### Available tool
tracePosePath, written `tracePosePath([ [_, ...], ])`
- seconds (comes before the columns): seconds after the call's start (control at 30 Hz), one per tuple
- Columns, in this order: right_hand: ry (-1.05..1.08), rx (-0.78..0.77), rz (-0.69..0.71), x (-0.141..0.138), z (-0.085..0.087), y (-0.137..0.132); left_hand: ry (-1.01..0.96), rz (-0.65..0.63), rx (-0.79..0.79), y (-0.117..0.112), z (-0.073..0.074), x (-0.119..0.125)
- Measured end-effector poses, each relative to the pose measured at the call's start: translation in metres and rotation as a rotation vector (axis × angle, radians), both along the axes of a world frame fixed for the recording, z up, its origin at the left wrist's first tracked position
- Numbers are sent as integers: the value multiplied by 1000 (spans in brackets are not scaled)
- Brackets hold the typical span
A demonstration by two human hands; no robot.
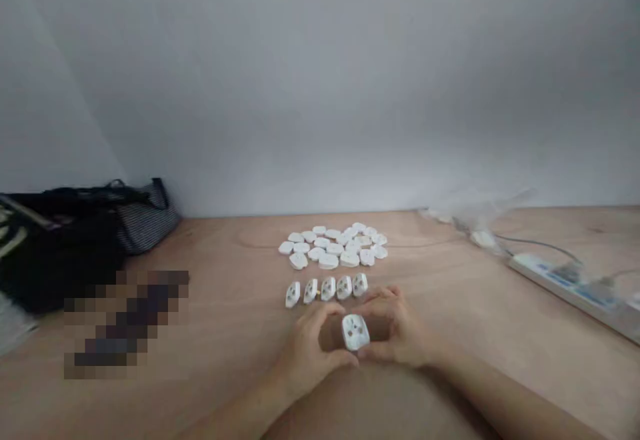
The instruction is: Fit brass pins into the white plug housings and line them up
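Both my hands meet low at the centre of a wooden table (225,333). Between them is a small white plug adapter (355,331), its socket face turned toward me. My left hand (310,350) curls round its left side and my right hand (395,330) pinches its right side. Just beyond the hands, several white adapters (327,289) stand upright in a row. Farther back lies a loose heap of white adapters (334,245).
A black and striped bag (85,233) sits at the left edge. A white power strip (575,283) with cables and a clear plastic bag (480,217) lie at the right. A grey wall stands behind the table. A pixelated patch covers the left front area.
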State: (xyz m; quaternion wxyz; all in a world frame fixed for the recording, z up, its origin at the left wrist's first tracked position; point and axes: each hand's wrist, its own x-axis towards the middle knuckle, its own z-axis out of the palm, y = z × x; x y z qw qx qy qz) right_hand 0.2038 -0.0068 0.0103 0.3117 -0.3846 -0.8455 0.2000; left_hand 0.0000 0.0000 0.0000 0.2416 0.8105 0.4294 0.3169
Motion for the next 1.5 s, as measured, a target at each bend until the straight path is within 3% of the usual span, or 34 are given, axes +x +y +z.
tracePosePath([
  [0.13, 66, 63, -153, 16, -9, 8, 44, -153, 55, -1, -1, -4],
  [0.27, 108, 120, -301, 21, -14, 13, 194, -425, 87, -1, -2, -3],
  [0.4, 117, 150, -312, 18, -15, 13, 278, -488, 92, -1, -2, -4],
  [0.63, 111, 147, -224, 17, -20, 10, 138, -355, 151, 5, -7, -16],
  [0.93, 96, 136, -183, 15, -20, 9, 148, -254, 129, 7, -10, -10],
  [1.23, 70, 107, -133, 9, -15, 4, -50, -35, 200, 5, -2, -14],
  [1.5, 27, 55, -51, -6, -9, -5, -187, -56, 245, 4, -2, -12],
])
